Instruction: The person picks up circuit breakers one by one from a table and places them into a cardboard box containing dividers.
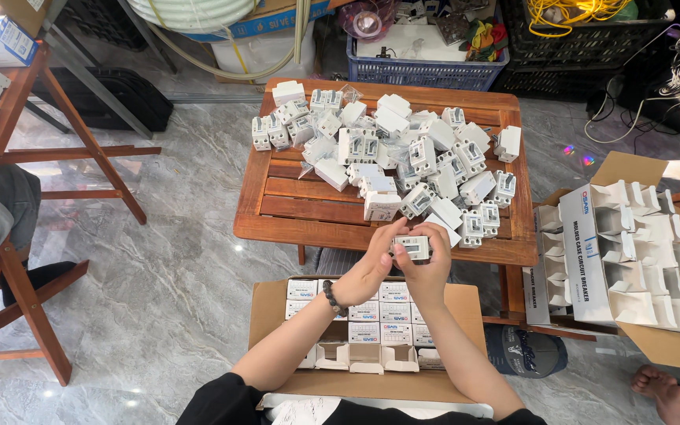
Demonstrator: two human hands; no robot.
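Both of my hands hold one small white circuit breaker (412, 247) just above the near edge of a low wooden slatted table (293, 212). My left hand (371, 264), with a dark bead bracelet on the wrist, grips its left side. My right hand (428, 264) grips its right side. A heap of several white breakers (391, 157) covers the table's far and right part. Below my hands an open cardboard box (269, 303) holds rows of small white cartons, some shut and some with open flaps.
A large open cardboard box (647, 350) of empty folded white cartons (639, 252) lies at the right. Another person's bare foot (667, 393) shows at the bottom right. Wooden chair frames (80, 153) stand at the left. A blue basket (426, 72) and crates sit behind the table on the marble floor.
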